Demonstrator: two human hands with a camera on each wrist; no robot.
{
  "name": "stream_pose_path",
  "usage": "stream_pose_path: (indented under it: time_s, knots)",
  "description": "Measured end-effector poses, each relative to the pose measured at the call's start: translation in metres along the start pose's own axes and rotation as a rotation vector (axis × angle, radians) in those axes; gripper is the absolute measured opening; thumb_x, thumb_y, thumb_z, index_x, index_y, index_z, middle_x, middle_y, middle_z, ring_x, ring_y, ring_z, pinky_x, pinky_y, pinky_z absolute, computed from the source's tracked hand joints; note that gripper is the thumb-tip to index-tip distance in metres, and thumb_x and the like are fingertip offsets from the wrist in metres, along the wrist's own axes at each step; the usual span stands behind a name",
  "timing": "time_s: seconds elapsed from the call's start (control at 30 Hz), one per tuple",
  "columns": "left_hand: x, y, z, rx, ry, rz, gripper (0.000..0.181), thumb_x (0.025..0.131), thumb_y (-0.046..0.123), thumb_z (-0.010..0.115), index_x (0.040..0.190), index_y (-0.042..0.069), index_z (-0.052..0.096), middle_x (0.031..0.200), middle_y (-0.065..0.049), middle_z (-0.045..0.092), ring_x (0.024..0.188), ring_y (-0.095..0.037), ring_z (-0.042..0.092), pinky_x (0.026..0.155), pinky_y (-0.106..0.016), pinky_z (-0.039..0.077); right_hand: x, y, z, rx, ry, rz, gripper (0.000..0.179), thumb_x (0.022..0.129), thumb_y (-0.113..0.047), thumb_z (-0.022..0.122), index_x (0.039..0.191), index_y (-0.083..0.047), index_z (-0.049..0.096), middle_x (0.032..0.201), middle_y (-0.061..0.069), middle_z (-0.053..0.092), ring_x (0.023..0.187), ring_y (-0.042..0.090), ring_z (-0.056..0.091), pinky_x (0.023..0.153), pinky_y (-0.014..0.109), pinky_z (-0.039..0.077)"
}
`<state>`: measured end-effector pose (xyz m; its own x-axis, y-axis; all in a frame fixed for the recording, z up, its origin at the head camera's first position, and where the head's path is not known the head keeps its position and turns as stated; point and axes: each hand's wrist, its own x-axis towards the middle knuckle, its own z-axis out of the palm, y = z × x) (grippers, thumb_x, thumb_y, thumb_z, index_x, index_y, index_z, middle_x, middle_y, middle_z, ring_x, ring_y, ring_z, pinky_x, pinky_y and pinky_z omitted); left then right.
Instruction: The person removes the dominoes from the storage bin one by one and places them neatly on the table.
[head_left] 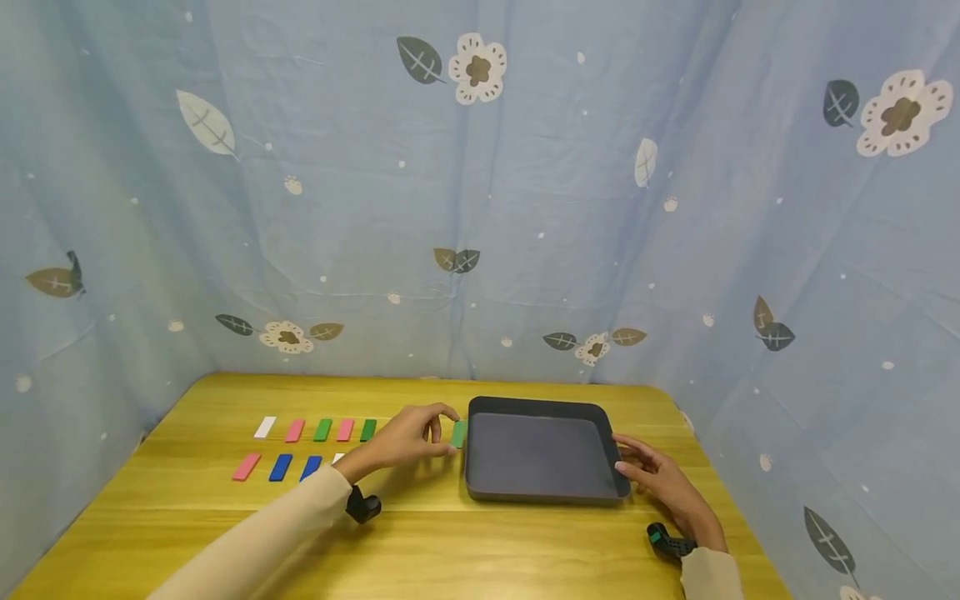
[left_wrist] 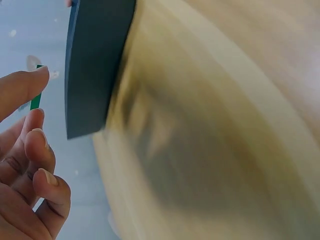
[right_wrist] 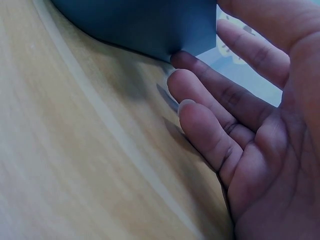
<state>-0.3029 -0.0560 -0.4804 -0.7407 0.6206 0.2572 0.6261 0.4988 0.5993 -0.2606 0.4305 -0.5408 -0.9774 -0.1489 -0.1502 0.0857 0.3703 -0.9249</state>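
Observation:
Between the thumb and finger of my left hand point(head_left: 408, 435) a small green tile point(head_left: 458, 434) is pinched. It stands upright just beside the left wall of a dark grey tray point(head_left: 547, 500). In the left wrist view the tile point(left_wrist: 35, 101) shows edge-on between the fingertips, and the other fingers are loosely bent. My right hand point(head_left: 663, 482) holds the tray's right side, with thumb and forefinger at the rim. The right wrist view has other fingers point(right_wrist: 200, 125) low along the outer wall point(right_wrist: 145, 30); the tip of the thumb is out of sight there.
Left of the tray, flat tiles lie in two rows: white point(head_left: 265, 427), pink point(head_left: 295, 431), green point(head_left: 322, 430), dark green point(head_left: 367, 430) and blue point(head_left: 281, 467) ones. My left forearm partly covers the near row. A flowered curtain point(head_left: 450, 208) surrounds the wooden table point(head_left: 487, 550).

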Motion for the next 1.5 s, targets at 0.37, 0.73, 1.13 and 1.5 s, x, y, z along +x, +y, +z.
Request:
stream_pose_path:
  time_s: [0.37,0.73,1.13,1.5]
  knots:
    - [-0.042,-0.020,-0.014,-0.013,0.008,-0.091,0.042,0.090,0.021,0.082,0.128,0.010,0.066,0.076,0.009,0.060,0.062,-0.007,0.054,0.059,-0.027,0.047,-0.002,-0.001,0.001,0.011,-0.005,-0.001,0.060,0.101,-0.036,0.068,0.156,-0.028,0.045,0.152,0.017,0.047,0.118,0.031,0.057,0.075,0.042,0.053]
    - [-0.081,-0.040,-0.028,-0.039,0.027,-0.182,0.045,0.092,0.024,0.081,0.130,0.007,0.065,0.078,0.006,0.059,0.063,-0.009,0.053,0.059,-0.028,0.046,-0.002,-0.005,0.000,0.005,-0.006,-0.010,0.059,0.102,-0.035,0.066,0.157,-0.028,0.044,0.150,0.016,0.049,0.118,0.029,0.057,0.077,0.043,0.053]
    - [-0.106,-0.052,-0.042,-0.011,0.058,-0.253,0.046,0.090,0.023,0.082,0.129,0.003,0.066,0.077,0.003,0.056,0.066,-0.009,0.050,0.060,-0.027,0.045,-0.001,-0.001,0.000,-0.005,0.007,0.002,0.059,0.101,-0.036,0.067,0.155,-0.032,0.045,0.151,0.013,0.049,0.118,0.030,0.057,0.076,0.042,0.053]
    - [-0.115,-0.056,-0.045,0.049,0.047,-0.270,0.042,0.085,0.019,0.087,0.120,0.001,0.070,0.068,0.005,0.053,0.059,-0.005,0.046,0.057,-0.025,0.041,0.001,0.000,0.000,-0.001,0.006,0.002,0.058,0.102,-0.036,0.067,0.155,-0.032,0.046,0.152,0.014,0.048,0.119,0.031,0.056,0.076,0.042,0.053]
